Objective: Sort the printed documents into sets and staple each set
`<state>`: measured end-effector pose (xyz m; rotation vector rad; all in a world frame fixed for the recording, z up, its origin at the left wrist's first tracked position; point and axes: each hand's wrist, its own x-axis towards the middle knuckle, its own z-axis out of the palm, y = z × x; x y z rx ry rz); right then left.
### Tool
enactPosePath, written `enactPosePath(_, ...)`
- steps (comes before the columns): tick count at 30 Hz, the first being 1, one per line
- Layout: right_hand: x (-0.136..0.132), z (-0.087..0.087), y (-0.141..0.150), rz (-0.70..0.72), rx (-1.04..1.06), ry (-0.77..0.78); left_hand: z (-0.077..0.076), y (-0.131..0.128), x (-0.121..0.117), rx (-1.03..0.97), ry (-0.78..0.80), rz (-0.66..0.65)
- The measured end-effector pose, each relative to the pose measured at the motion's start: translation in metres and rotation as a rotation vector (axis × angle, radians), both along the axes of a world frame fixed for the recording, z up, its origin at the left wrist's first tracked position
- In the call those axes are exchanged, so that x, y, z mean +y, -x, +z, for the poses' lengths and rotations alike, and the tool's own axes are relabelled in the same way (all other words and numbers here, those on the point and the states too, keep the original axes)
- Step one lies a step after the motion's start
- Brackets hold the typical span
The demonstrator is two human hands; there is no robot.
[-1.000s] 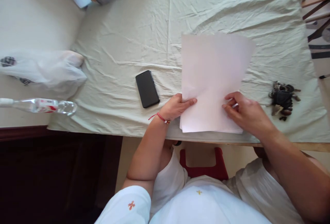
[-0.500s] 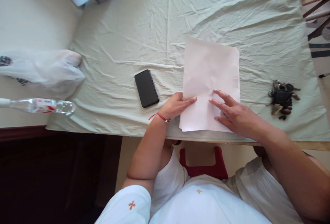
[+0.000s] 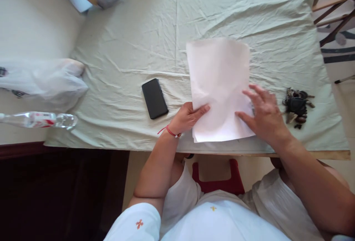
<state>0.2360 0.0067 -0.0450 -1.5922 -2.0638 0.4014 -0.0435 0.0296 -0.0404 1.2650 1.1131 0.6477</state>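
Paper sheets [image 3: 217,82] lie on the bench [image 3: 332,155], right of the phone [image 3: 154,98]. The left hand [image 3: 188,117] clamps their phone-side edge, thumb on top; the right hand [image 3: 263,113], farther from the phone, is spread, contact unclear. Loosened thumb pressure could skew the sheets; uneven pushing could crease them.

Plain white paper [image 3: 219,82] is showing a faint pink tint against pale grey-green cloth [image 3: 127,45]. A phone [image 3: 154,98] is showing black, a stool [image 3: 222,186] deep red, and a bracelet [image 3: 172,133] a brighter red. A white shirt [image 3: 230,226] is bearing small cross-like motifs [image 3: 139,224] (one is showing orange, the other yellow).
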Motion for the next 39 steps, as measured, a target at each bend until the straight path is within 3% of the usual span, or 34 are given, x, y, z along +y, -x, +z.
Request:
enactPosePath(2,0.008,-0.005,-0.008,-0.119,0.090,0.005,0.000,0.000,-0.003,-0.061,-0.070,0.002)
enactPosePath(4,0.015,-0.011,-0.013,-0.170,0.297,0.136,-0.001,-0.001,-0.005,-0.069,-0.183,0.010)
enactPosePath(7,0.021,-0.013,-0.012,-0.171,0.604,0.343,-0.005,-0.002,-0.006,-0.054,-0.400,-0.008)
enactPosePath(10,0.022,-0.003,-0.005,-0.130,0.789,0.495,-0.007,0.000,-0.007,-0.097,-0.571,-0.050)
enactPosePath(14,0.021,0.012,-0.004,-0.031,1.004,0.827,-0.002,0.006,-0.009,-0.045,-0.551,-0.062)
enactPosePath(17,0.019,0.014,-0.005,-0.071,1.010,0.998,0.007,0.009,-0.010,0.125,-0.490,-0.001)
enactPosePath(20,0.015,0.014,0.001,-0.118,1.022,0.813,0.012,0.011,-0.011,0.193,-0.448,0.081)
enactPosePath(24,0.011,0.018,0.011,-0.135,0.993,0.504,0.004,0.014,-0.008,-0.018,-0.331,0.177)
enactPosePath(26,0.011,0.017,0.012,-0.132,0.966,0.462,-0.003,0.016,-0.005,-0.108,-0.243,0.161)
enactPosePath(29,0.011,0.010,0.006,-0.081,0.902,0.473,-0.012,0.016,-0.002,-0.046,-0.153,0.092)
enactPosePath(34,0.008,0.003,-0.010,-0.086,0.740,0.415,-0.007,0.018,-0.001,0.120,-0.241,-0.033)
enactPosePath(37,0.008,0.006,-0.014,0.047,0.676,0.368,-0.003,0.019,0.004,0.063,-0.218,-0.075)
enactPosePath(39,0.009,0.006,-0.015,0.100,0.653,0.358,-0.009,0.021,0.007,0.047,-0.194,-0.066)
